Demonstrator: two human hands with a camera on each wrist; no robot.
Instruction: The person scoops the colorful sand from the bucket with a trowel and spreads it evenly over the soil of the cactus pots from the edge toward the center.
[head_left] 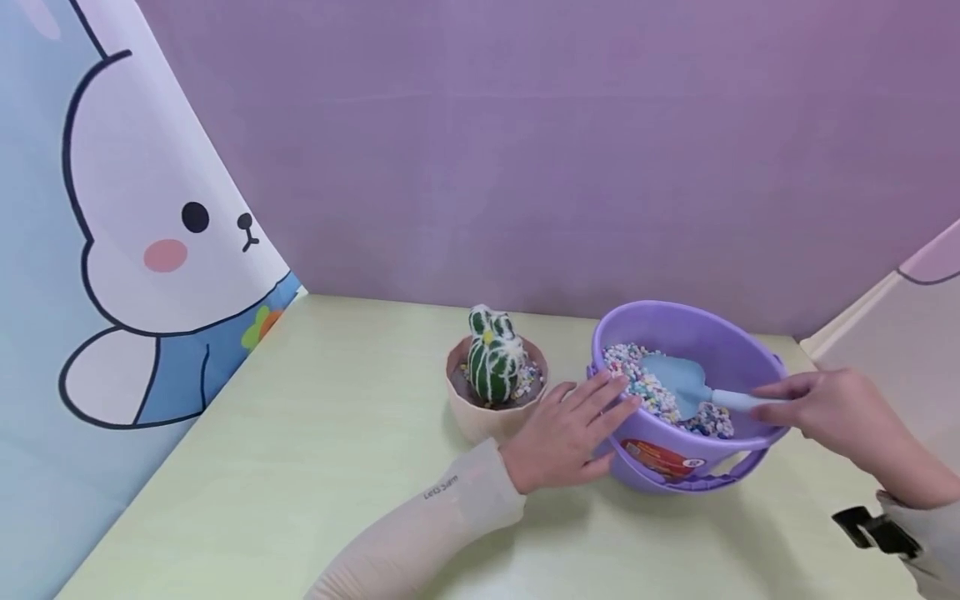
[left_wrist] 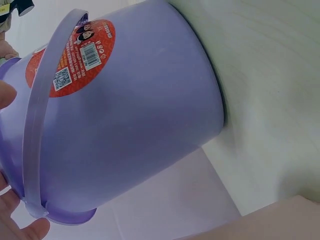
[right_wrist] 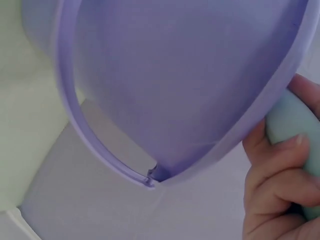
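A purple bucket point(head_left: 693, 325) holds small multicoloured pebbles point(head_left: 637, 375) gathered on its left side. My right hand point(head_left: 843, 412) grips the handle of a light-blue toy shovel point(head_left: 678, 379), whose blade rests among the pebbles. In the right wrist view, curled fingers point(right_wrist: 280, 185) wrap the pale handle point(right_wrist: 292, 122) beside the rim. My left hand point(head_left: 566, 429) lies with spread, fairly straight fingers against the bucket's left rim. The bucket's outer wall point(left_wrist: 135, 115) fills much of the left wrist view, with parts of the left hand at the image edge.
Left of the bucket stands a pinkish pot point(head_left: 480, 425) with a green toy cactus point(head_left: 495, 367) and some pebbles in it. The bucket's carrying handle point(head_left: 705, 482) hangs down at its front. A purple backdrop point(head_left: 480, 167) rises behind the pale green table point(head_left: 300, 467).
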